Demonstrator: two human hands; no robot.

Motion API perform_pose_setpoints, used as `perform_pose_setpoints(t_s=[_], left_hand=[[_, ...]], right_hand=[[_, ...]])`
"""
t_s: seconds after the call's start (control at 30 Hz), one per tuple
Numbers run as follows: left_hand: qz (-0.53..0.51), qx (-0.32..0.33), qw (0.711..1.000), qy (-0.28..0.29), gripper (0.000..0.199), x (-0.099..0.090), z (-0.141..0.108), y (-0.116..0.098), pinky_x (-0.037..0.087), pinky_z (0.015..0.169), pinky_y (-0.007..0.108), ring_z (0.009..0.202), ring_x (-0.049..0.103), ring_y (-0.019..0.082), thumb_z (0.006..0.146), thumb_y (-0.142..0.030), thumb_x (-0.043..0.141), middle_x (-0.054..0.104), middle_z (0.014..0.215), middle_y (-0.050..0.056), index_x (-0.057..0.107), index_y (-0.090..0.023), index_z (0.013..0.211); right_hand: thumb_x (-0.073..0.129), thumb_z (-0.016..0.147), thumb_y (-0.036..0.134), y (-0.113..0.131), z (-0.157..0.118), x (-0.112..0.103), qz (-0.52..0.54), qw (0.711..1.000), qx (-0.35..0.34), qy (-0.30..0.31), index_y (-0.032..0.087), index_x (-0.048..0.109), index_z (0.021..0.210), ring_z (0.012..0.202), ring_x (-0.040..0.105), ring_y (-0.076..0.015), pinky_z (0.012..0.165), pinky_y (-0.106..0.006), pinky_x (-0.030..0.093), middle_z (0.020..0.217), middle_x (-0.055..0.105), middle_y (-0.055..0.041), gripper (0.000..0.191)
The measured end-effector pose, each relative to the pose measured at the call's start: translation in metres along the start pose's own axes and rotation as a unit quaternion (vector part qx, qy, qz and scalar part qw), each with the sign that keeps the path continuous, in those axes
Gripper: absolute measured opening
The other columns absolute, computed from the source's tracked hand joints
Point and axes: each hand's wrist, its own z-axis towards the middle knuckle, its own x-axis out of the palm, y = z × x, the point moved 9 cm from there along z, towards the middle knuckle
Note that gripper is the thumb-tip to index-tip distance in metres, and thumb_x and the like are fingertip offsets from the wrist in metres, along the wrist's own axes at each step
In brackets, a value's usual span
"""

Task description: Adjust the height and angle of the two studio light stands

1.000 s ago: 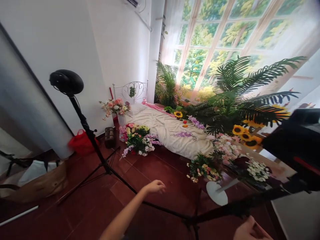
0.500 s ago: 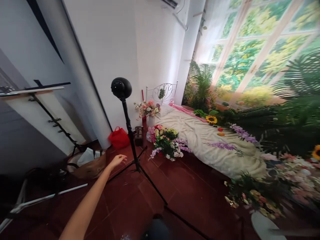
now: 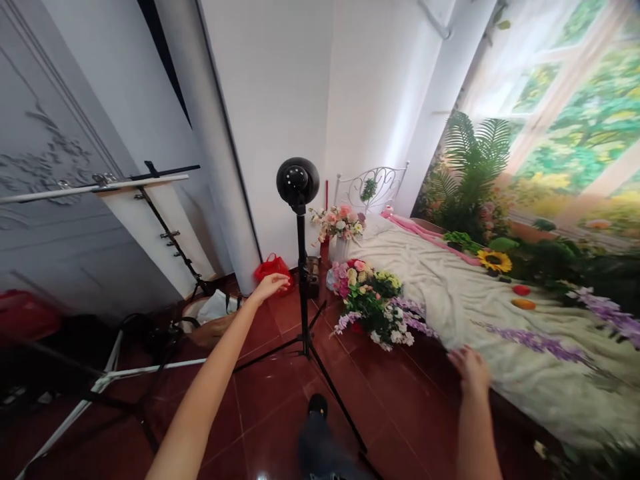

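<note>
Black light stand is upright, just right of your left hand, farther from your right hand; both look loose, empty tbh.

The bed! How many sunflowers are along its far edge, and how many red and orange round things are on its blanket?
Sunflower: 1
Red round thing: 1
Orange round thing: 1
Total: 3
</note>
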Motion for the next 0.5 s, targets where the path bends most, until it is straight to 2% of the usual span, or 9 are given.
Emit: perform_pose_setpoints(t_s=[0.07, 0.13, 0.17, 0.23, 0.3, 0.37, 0.5], left_hand=[[0.012, 0.062, 0.998, -0.023, 0.046, -0.007, 0.04, -0.042, 0.047, 0.076, 0.029, 0.078, 0.062, 0.015, 0.062, -0.035, 0.075, 0.068, 0.09, 0.01, 0.059, -0.011, 0.098], [0.019, 0.13, 0.99, -0.045, 0.054, -0.007, 0.074, -0.086, 0.047, 0.078, 0.029, 0.085, 0.06, 0.015, 0.057, -0.033, 0.079, 0.066, 0.094, 0.009, 0.058, -0.013, 0.102], [0.015, 0.162, 0.985, -0.048, 0.054, -0.002, 0.088, -0.105, 0.047, 0.078, 0.028, 0.086, 0.06, 0.015, 0.056, -0.033, 0.079, 0.066, 0.094, 0.008, 0.057, -0.014, 0.102], [-0.002, 0.203, 0.979, -0.026, 0.046, 0.014, 0.112, -0.134, 0.048, 0.073, 0.026, 0.08, 0.06, 0.014, 0.06, -0.037, 0.076, 0.066, 0.085, 0.006, 0.059, -0.014, 0.095], [-0.031, 0.203, 0.979, 0.014, 0.037, 0.032, 0.13, -0.146, 0.047, 0.062, 0.025, 0.063, 0.058, 0.012, 0.067, -0.044, 0.069, 0.061, 0.066, 0.002, 0.06, -0.014, 0.085], [-0.069, 0.19, 0.978, 0.041, 0.035, 0.044, 0.142, -0.146, 0.043, 0.05, 0.023, 0.045, 0.049, 0.008, 0.07, -0.048, 0.065, 0.051, 0.051, -0.003, 0.058, -0.014, 0.077], [-0.122, 0.2, 0.972, 0.019, 0.036, 0.044, 0.154, -0.138, 0.03, 0.036, 0.019, 0.032, 0.035, 0.004, 0.072, -0.05, 0.063, 0.04, 0.043, -0.007, 0.052, -0.016, 0.068]], right_hand=[[0.053, 0.077, 0.031, -0.024, -0.009, 0.114, -0.002, 0.986, 0.088, 0.139, 0.015, 0.057, 0.086, 0.065, 0.065, -0.0159, 0.063, -0.032, 0.053, 0.085, 0.062, -0.009, 0.019], [0.055, 0.076, 0.032, -0.04, -0.04, 0.22, -0.049, 0.943, 0.12, 0.307, 0.015, 0.057, 0.09, 0.068, 0.066, -0.0156, 0.062, -0.029, 0.053, 0.087, 0.065, -0.0094, 0.023], [0.056, 0.077, 0.033, -0.048, -0.059, 0.264, -0.08, 0.914, 0.131, 0.376, 0.015, 0.058, 0.092, 0.067, 0.066, -0.0153, 0.061, -0.028, 0.053, 0.087, 0.066, -0.0095, 0.024], [0.058, 0.078, 0.035, -0.065, -0.092, 0.332, -0.151, 0.862, 0.148, 0.461, 0.014, 0.057, 0.089, 0.06, 0.064, -0.0141, 0.055, -0.025, 0.051, 0.083, 0.067, -0.0089, 0.023], [0.055, 0.083, 0.041, -0.073, -0.116, 0.38, -0.171, 0.83, 0.161, 0.505, 0.014, 0.055, 0.092, 0.057, 0.063, -0.0129, 0.052, -0.023, 0.05, 0.08, 0.067, -0.0078, 0.028], [0.048, 0.086, 0.05, -0.074, -0.132, 0.416, -0.151, 0.809, 0.186, 0.537, 0.015, 0.051, 0.102, 0.058, 0.063, -0.0136, 0.053, -0.025, 0.051, 0.079, 0.068, -0.0075, 0.038], [0.045, 0.086, 0.058, -0.059, -0.153, 0.462, -0.079, 0.766, 0.227, 0.596, 0.018, 0.044, 0.115, 0.061, 0.063, -0.0141, 0.059, -0.029, 0.053, 0.082, 0.069, -0.0077, 0.049]])
